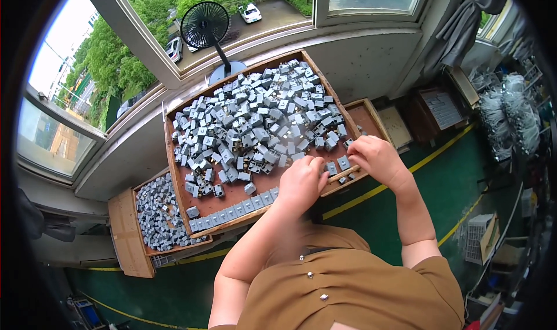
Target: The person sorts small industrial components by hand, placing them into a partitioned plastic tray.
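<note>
A large wooden tray (171,150) in front of me holds a heap of small grey plastic blocks (249,109), some with brass-coloured metal parts. Along its near edge runs a neat row of the blocks (232,212) set side by side. My left hand (301,182) is over the near edge at the row's right end, fingers curled together; whatever they hold is hidden. Further right, at the tray's near right corner, my right hand (377,159) pinches with a small grey block (348,143) at its fingertips. Between the hands stand a few blocks (343,163).
To the left, a lower tray (139,214) of similar blocks stands beside a cardboard box (126,231). A black fan (206,25) stands by the window behind the big tray. Another wooden tray (371,112) sits under its right side. Yellow lines (444,150) mark the green floor.
</note>
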`<action>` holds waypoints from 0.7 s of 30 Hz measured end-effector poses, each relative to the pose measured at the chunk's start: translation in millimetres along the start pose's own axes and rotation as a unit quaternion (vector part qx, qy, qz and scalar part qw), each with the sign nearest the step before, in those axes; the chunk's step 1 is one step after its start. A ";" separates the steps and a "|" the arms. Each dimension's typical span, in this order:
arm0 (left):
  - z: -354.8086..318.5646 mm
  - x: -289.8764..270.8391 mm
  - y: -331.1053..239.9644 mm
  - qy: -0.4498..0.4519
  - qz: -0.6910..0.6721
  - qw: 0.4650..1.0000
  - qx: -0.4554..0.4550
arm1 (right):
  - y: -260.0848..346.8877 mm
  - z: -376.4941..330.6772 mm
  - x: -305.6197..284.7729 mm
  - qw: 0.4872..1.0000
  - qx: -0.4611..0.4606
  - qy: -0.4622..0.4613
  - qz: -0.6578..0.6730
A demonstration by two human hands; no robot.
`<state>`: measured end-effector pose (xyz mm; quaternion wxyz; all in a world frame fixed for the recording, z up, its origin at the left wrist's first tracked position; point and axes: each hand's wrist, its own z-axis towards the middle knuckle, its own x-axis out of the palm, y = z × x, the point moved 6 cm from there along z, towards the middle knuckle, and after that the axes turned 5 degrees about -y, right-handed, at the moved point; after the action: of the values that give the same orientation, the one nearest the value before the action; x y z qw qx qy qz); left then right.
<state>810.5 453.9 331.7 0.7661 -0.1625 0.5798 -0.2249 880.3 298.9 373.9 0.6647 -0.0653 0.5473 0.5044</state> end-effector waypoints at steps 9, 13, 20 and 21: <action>10.0 18.0 3.2 0.102 0.055 0.992 -0.049 | 5.4 -8.5 31.3 0.996 -0.017 0.041 -0.074; 12.7 14.1 -1.3 0.047 0.037 0.998 -0.004 | 2.2 -0.7 10.5 0.999 -0.034 -0.002 -0.032; 28.1 39.4 -20.7 0.058 0.012 0.997 0.059 | -20.6 4.7 18.9 0.976 -0.019 0.027 -0.217; 27.9 37.5 -17.9 0.041 0.016 0.998 0.037 | -22.5 5.5 19.0 0.975 -0.019 0.038 -0.217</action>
<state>843.0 418.5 317.9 0.7506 -0.1157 0.6045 -0.2404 898.6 303.0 350.5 0.7359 -0.2141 0.5353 0.3550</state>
